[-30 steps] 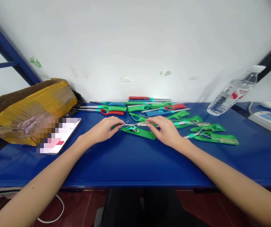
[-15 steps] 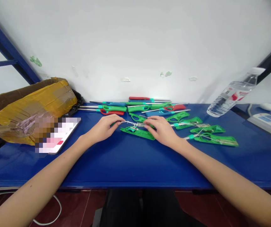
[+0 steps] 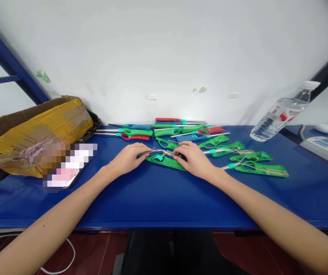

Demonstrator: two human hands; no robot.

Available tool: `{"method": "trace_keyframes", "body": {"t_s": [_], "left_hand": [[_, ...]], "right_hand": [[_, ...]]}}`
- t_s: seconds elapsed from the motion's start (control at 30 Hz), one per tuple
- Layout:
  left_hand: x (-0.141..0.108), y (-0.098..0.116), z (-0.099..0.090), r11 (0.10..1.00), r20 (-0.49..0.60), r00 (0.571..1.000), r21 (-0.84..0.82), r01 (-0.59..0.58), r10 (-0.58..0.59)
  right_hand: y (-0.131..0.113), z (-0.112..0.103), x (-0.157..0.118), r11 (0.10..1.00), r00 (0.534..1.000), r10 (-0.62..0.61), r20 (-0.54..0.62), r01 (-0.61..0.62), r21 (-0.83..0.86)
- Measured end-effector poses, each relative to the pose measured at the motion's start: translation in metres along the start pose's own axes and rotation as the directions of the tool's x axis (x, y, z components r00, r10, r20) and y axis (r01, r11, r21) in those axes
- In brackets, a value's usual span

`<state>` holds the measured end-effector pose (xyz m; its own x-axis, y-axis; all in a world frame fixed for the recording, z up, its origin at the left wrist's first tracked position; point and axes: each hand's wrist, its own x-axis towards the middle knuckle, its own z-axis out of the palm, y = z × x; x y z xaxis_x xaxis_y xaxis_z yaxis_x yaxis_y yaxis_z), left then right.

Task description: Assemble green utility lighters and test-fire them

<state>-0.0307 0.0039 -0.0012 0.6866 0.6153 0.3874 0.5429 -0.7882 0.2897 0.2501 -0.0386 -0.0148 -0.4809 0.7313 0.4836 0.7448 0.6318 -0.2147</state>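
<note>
Green and hollow, a handle shell (image 3: 172,162) lies on the desk (image 3: 161,198), my left hand (image 3: 131,157) pinching a white wire (image 3: 156,151) by the shell's left end, my right hand (image 3: 194,157) gripping a slim part (image 3: 169,153) by its right, with lighters (image 3: 137,137) behind it.

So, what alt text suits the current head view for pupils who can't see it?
A left hand pinches a thin white wire and a right hand a small part, at an open green casing on a blue table. Lighters lie behind, a bottle right, a taped box left.
</note>
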Motion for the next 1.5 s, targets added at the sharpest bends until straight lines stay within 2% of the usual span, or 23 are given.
{"method": "trace_keyframes", "body": {"t_s": [0.1,0.17,0.33,0.53,0.77,1.13,1.27,1.37,1.5], "left_hand": [[0.000,0.001,-0.011,0.999,0.101,0.995,-0.050,-0.004,0.009],[0.000,0.003,-0.016,0.996,0.132,0.991,-0.085,0.000,0.011],[0.000,0.007,-0.019,0.993,0.153,0.988,-0.120,0.016,0.003],[-0.001,0.009,-0.015,0.997,0.182,0.983,-0.073,0.024,-0.010],[-0.001,0.012,-0.014,1.000,0.181,0.984,-0.015,0.010,-0.007],[-0.003,0.007,-0.010,1.000,0.165,0.986,-0.018,0.004,-0.001],[-0.007,0.007,-0.013,1.000,0.220,0.976,0.009,-0.006,0.004],[-0.008,0.007,-0.018,0.998,0.243,0.969,0.053,0.023,-0.036],[-0.008,0.004,-0.021,0.997,0.242,0.969,0.073,0.021,-0.038]], "right_hand": [[0.001,-0.003,-0.001,0.999,0.999,-0.051,0.003,0.052,-0.005],[0.002,-0.005,-0.001,0.998,0.998,-0.064,0.014,0.064,-0.029],[0.011,-0.010,-0.002,0.996,0.995,-0.080,0.057,0.083,-0.039],[0.015,-0.019,-0.001,0.994,0.988,-0.102,0.114,0.106,-0.024],[0.003,-0.021,-0.002,0.990,0.987,-0.137,0.085,0.132,0.057],[-0.004,-0.021,-0.005,0.977,0.970,-0.196,0.145,0.181,0.110],[-0.008,-0.021,-0.005,0.975,0.981,-0.172,0.090,0.156,0.158],[-0.017,-0.021,-0.002,0.969,0.989,-0.146,0.036,0.136,0.205],[-0.030,-0.017,0.009,0.971,0.971,-0.229,0.062,0.224,0.083]]}}
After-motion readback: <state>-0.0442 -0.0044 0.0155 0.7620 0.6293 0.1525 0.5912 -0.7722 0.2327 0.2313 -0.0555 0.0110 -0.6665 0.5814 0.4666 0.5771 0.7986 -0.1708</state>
